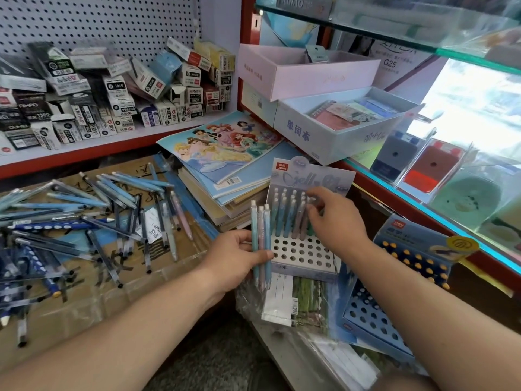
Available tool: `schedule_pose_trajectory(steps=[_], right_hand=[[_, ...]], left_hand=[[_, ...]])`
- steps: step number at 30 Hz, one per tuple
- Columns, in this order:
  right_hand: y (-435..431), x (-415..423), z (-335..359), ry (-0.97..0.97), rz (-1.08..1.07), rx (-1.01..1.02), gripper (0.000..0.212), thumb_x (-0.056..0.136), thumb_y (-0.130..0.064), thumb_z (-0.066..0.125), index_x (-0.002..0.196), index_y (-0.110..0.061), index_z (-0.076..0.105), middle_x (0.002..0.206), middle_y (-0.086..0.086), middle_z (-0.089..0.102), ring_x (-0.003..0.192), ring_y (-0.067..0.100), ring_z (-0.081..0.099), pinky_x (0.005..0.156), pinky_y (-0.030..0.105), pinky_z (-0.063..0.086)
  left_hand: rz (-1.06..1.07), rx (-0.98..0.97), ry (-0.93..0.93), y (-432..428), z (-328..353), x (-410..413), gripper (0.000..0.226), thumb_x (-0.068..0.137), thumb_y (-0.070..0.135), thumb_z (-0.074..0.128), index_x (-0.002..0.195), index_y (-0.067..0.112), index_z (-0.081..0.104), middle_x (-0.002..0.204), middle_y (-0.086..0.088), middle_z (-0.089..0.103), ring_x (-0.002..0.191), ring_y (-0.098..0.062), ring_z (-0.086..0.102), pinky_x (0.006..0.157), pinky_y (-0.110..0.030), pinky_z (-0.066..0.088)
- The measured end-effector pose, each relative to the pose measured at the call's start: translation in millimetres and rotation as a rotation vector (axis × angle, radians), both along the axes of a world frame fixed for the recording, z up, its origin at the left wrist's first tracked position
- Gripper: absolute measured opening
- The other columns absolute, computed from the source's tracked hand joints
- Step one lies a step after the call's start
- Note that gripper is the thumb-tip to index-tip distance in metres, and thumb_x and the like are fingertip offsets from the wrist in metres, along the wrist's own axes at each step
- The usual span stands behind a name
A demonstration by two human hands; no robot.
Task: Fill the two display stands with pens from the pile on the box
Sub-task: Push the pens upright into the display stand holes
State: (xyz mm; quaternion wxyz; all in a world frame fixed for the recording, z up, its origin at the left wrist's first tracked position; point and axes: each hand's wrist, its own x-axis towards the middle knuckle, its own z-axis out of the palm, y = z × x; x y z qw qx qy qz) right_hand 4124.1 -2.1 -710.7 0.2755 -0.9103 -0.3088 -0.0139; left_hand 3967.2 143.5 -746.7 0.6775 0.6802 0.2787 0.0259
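Frame centre: left grip (pixel 236 258) curled round three pens (pixel 260 244); right grip (pixel 335 218) pinches pen (pixel 310 230) at stand (pixel 301 255); lower straight into next free hole.

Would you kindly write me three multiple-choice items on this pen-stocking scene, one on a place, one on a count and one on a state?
1. Where does the pile of loose pens lie?
A) on the cardboard box, left of the pale stand
B) in a drawer
C) in a bucket

2. How many pens does the left hand hold?
A) one
B) three
C) six

3. The pale stand's front rows are:
A) full
B) empty holes
C) taped over

Answers: 1 A, it sprawls over the box; 2 B, three upright pens show in its grip; 3 B, pens stand only in the back rows.
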Motion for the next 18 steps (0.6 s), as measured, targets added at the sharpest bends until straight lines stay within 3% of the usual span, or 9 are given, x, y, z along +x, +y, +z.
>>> schedule_pose_trajectory(steps=[6,13,18], right_hand=[[1,6,-4,0.012,-0.051,-0.005,0.008,0.101,-0.025,0.060,0.107,-0.025,0.064,0.097,-0.008,0.065,0.087,0.010,0.062,0.080,0.039,0.059],[2,4,-1,0.068,-0.102,0.038,0.008,0.098,-0.022,0.064,0.105,-0.025,0.065,0.096,-0.006,0.067,0.088,0.012,0.063,0.083,0.041,0.059],[-3,-6,16,0.043,-0.104,0.056,0.015,0.098,-0.030,0.063,0.112,-0.024,0.063,0.091,-0.011,0.063,0.082,0.006,0.062,0.076,0.033,0.058]], left_hand=[[-0.001,-0.002,-0.006,0,-1,1,0.023,0.084,0.008,0.081,0.104,0.016,0.073,0.097,-0.005,0.080,0.095,-0.023,0.076,0.095,-0.048,0.058],[-0.012,0.000,-0.006,-3,-1,2,0.022,0.084,0.008,0.080,0.102,0.018,0.072,0.096,-0.003,0.080,0.094,-0.020,0.077,0.094,-0.045,0.059],[-0.026,0.004,-0.014,-3,0,1,0.022,0.085,0.007,0.079,0.102,0.019,0.071,0.096,-0.002,0.080,0.093,-0.018,0.076,0.092,-0.041,0.060]])
